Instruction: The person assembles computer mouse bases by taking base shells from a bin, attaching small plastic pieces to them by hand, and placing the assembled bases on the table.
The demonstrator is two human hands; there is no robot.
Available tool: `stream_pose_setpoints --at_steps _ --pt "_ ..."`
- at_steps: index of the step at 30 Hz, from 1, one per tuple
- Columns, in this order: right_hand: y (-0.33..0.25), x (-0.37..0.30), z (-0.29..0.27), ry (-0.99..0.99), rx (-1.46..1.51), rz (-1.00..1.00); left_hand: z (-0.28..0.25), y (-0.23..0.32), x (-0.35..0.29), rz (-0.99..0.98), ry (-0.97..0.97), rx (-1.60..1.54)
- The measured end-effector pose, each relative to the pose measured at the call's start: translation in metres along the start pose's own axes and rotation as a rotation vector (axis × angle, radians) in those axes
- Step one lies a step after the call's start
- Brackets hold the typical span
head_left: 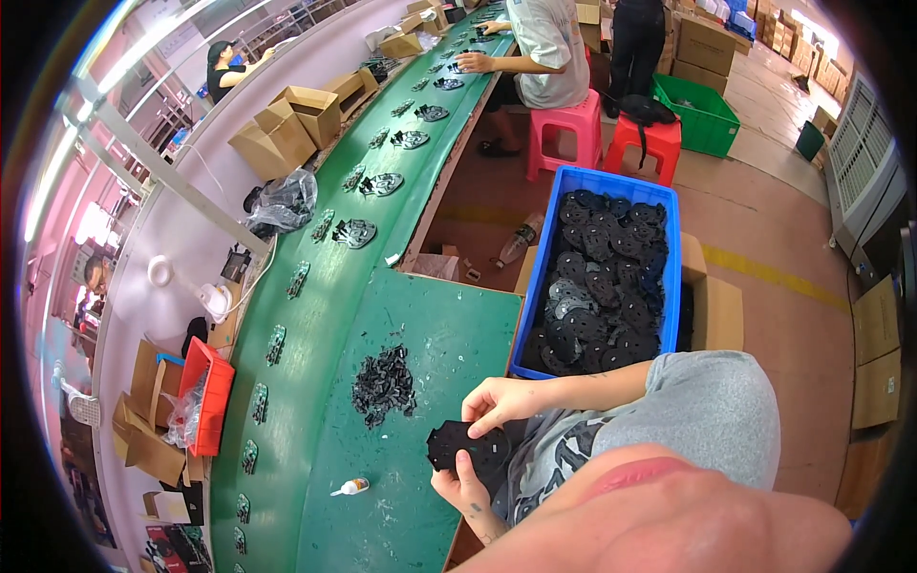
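Between my two hands is a black flat plastic plate [447, 445] with small holes and a notched edge, held over the near edge of the green table [430, 329]. My right hand [501, 405] pinches its upper side, the thumb lying on its face. From below, my left hand [462, 485] grips it, thumb up against the face and the other fingers partly hidden underneath. A heap of small black plastic pieces [384, 385] lies on the table just beyond the plate. Nearer my left hand, a small white bottle [354, 486] with a pointed nozzle lies on its side.
A blue crate [672, 277] full of similar black plates stands by my right arm. Along the green conveyor belt [315, 315] run circuit boards [276, 345] and black assemblies [354, 233]. Opposite stands a red bin [215, 401]. A co-worker [554, 48] sits farther up the belt.
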State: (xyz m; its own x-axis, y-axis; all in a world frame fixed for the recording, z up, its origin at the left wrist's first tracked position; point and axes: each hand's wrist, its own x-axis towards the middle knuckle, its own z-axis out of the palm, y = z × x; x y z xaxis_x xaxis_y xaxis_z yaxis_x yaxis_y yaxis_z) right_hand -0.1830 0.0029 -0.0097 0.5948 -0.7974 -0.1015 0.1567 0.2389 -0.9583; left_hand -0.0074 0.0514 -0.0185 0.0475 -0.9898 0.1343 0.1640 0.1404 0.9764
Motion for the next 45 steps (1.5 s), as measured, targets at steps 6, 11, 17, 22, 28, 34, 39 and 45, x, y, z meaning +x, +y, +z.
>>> stream_pose_setpoints --at_steps 6,11,17,22,28,34,39,45 --pt "-0.001 0.001 0.000 0.000 -0.025 -0.012 0.002 0.003 0.002 0.005 0.002 0.002" --pt "-0.004 0.001 0.000 -0.037 -0.023 -0.015 0.002 0.009 0.001 -0.045 0.000 0.041" --pt "-0.005 -0.002 0.002 -0.014 -0.053 -0.023 0.003 0.004 -0.001 -0.032 0.019 0.016" --pt "-0.009 0.000 0.001 -0.057 0.007 0.048 -0.002 0.003 -0.003 -0.095 0.042 0.012" --pt "-0.010 0.007 0.002 0.112 -0.021 0.104 -0.003 0.006 0.005 -0.132 0.025 0.155" --pt "-0.055 0.049 -0.040 0.317 -0.112 -0.074 -0.011 0.034 0.012 -0.071 0.029 0.118" --pt "-0.093 0.180 -0.118 0.474 -0.524 -0.320 -0.039 0.037 -0.010 -0.011 0.234 0.249" --pt "-0.080 0.304 -0.206 0.847 -1.129 -0.279 -0.049 0.017 -0.020 0.013 0.333 0.410"
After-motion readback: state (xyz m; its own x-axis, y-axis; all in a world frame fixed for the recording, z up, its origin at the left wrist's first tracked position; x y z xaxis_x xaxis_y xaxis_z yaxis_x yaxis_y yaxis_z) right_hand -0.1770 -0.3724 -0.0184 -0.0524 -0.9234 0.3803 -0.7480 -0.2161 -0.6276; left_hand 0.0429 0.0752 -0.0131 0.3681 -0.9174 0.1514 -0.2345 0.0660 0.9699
